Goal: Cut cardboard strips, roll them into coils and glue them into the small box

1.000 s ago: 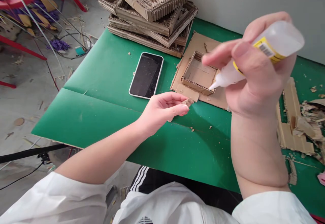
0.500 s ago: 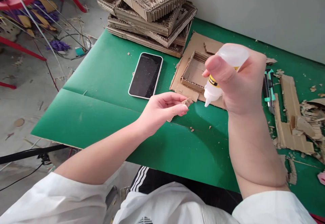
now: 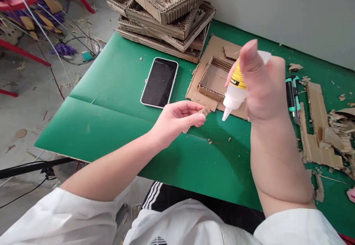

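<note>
Right hand point(image 3: 260, 86) is wrapped around a glue bottle point(image 3: 235, 91), white body with yellow label, nozzle tipped down and to the left, tip hanging just above the green tabletop point(image 3: 116, 97) and not touching it. Left hand point(image 3: 177, 121) pinches a small cardboard scrap point(image 3: 204, 111) between thumb and fingertips, held low over the tabletop, just left of the nozzle; scrap and nozzle are near but apart. Just behind both hands: a flat cardboard sheet point(image 3: 219, 50) carrying an open square cardboard frame point(image 3: 213, 80). Phone point(image 3: 160, 82) lies face up, screen dark, to the left of the sheet. Stack of corrugated cardboard trays point(image 3: 163, 12) sits at the far edge of the tabletop. Right of the right hand: a teal-and-black utility knife point(image 3: 292, 93), then a pile of cardboard offcuts point(image 3: 324, 134). Small crumbs are scattered on the green surface near the nozzle.
</note>
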A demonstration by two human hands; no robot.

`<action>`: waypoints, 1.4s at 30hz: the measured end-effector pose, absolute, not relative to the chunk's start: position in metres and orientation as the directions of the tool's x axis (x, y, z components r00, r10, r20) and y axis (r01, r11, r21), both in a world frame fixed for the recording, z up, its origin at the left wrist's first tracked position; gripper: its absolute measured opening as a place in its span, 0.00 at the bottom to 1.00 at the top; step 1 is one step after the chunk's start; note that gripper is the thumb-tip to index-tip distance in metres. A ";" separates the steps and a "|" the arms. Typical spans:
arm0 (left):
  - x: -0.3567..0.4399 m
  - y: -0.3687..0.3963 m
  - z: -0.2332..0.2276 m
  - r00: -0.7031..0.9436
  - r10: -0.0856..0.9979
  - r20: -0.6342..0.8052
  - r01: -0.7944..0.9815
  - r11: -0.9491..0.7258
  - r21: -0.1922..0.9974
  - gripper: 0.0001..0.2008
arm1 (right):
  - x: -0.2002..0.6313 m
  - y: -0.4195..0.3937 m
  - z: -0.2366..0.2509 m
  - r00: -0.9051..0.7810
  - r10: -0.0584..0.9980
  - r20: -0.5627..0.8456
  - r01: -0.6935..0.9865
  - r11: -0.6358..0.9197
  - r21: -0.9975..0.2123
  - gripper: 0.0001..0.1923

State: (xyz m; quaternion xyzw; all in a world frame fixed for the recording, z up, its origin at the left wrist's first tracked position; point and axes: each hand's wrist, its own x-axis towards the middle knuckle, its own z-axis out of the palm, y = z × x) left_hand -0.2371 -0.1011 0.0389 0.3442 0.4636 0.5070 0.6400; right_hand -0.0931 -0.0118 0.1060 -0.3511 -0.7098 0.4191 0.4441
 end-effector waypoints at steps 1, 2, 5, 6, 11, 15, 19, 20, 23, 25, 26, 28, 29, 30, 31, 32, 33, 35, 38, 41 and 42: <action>-0.237 -0.101 0.039 0.054 0.968 -0.246 -0.325 0.250 0.912 0.13 | -0.092 -0.012 0.106 -0.355 0.871 0.338 0.184 0.420 -0.889 0.29; -0.237 -0.101 0.039 0.053 0.968 -0.247 -0.325 0.250 0.912 0.13 | -0.091 -0.013 0.106 -0.337 0.870 0.361 0.258 0.454 -0.853 0.28; -0.237 -0.101 0.039 0.055 0.968 -0.244 -0.347 0.247 0.905 0.13 | -0.089 -0.012 0.104 -0.305 0.816 0.491 0.471 0.577 -0.667 0.23; -0.236 -0.101 0.039 0.057 0.968 -0.243 -0.357 0.247 0.901 0.12 | -0.088 -0.012 0.104 -0.321 0.802 0.504 0.513 0.594 -0.619 0.21; -0.236 -0.101 0.040 0.044 0.967 -0.251 -0.367 0.249 0.896 0.12 | -0.089 -0.015 0.105 -0.326 0.804 0.497 0.402 0.594 -0.697 0.13; -0.236 -0.101 0.040 0.046 0.967 -0.252 -0.373 0.251 0.893 0.13 | -0.095 -0.025 0.114 -0.256 0.791 0.556 0.048 0.585 -0.810 0.11; -0.236 -0.100 0.041 0.056 0.963 -0.262 -0.386 0.263 0.884 0.13 | -0.100 -0.031 0.116 -0.253 0.741 0.622 0.088 0.658 -0.748 0.28; -0.236 -0.100 0.041 0.057 0.963 -0.263 -0.386 0.264 0.884 0.13 | -0.101 -0.032 0.116 -0.237 0.738 0.631 0.124 0.668 -0.734 0.30; -0.236 -0.100 0.041 0.068 0.965 -0.252 -0.394 0.258 0.882 0.13 | -0.104 -0.032 0.113 -0.194 0.746 0.637 0.177 0.666 -0.725 0.32; -0.236 -0.100 0.041 0.079 0.966 -0.247 -0.400 0.257 0.879 0.13 | -0.105 -0.032 0.112 -0.193 0.750 0.632 0.213 0.661 -0.719 0.32; -0.236 -0.100 0.041 0.084 0.966 -0.245 -0.404 0.257 0.878 0.13 | -0.105 -0.032 0.112 -0.189 0.749 0.635 0.227 0.662 -0.714 0.32; -0.236 -0.100 0.041 0.092 0.966 -0.244 -0.414 0.260 0.872 0.12 | -0.105 -0.030 0.111 -0.200 0.729 0.655 0.214 0.685 -0.697 0.31; -0.236 -0.100 0.041 0.096 0.965 -0.242 -0.420 0.260 0.870 0.12 | -0.104 -0.029 0.110 -0.207 0.712 0.671 0.184 0.702 -0.688 0.31; -0.237 -0.100 0.041 0.100 0.966 -0.240 -0.425 0.260 0.867 0.11 | -0.104 -0.029 0.109 -0.216 0.699 0.682 0.148 0.714 -0.684 0.31; -0.237 -0.100 0.041 0.102 0.966 -0.238 -0.428 0.259 0.866 0.11 | -0.104 -0.028 0.108 -0.224 0.689 0.690 0.111 0.721 -0.684 0.31; -0.237 -0.101 0.041 0.104 0.966 -0.236 -0.428 0.258 0.866 0.10 | -0.103 -0.028 0.107 -0.232 0.688 0.687 0.085 0.718 -0.691 0.30; -0.237 -0.101 0.041 0.106 0.966 -0.235 -0.426 0.258 0.867 0.10 | -0.103 -0.028 0.107 -0.236 0.700 0.674 0.080 0.706 -0.704 0.30; -0.237 -0.101 0.041 0.104 0.966 -0.238 -0.417 0.260 0.871 0.11 | -0.103 -0.029 0.106 -0.238 0.724 0.648 0.096 0.681 -0.726 0.28; -0.237 -0.101 0.041 0.097 0.964 -0.250 -0.402 0.267 0.876 0.12 | -0.103 -0.029 0.106 -0.236 0.744 0.625 0.145 0.663 -0.734 0.28; -0.237 -0.100 0.041 0.094 0.963 -0.254 -0.398 0.270 0.876 0.13 | -0.103 -0.029 0.107 -0.240 0.755 0.611 0.201 0.654 -0.729 0.30; -0.236 -0.100 0.041 0.093 0.962 -0.255 -0.400 0.271 0.876 0.13 | -0.103 -0.029 0.107 -0.240 0.754 0.612 0.205 0.655 -0.727 0.31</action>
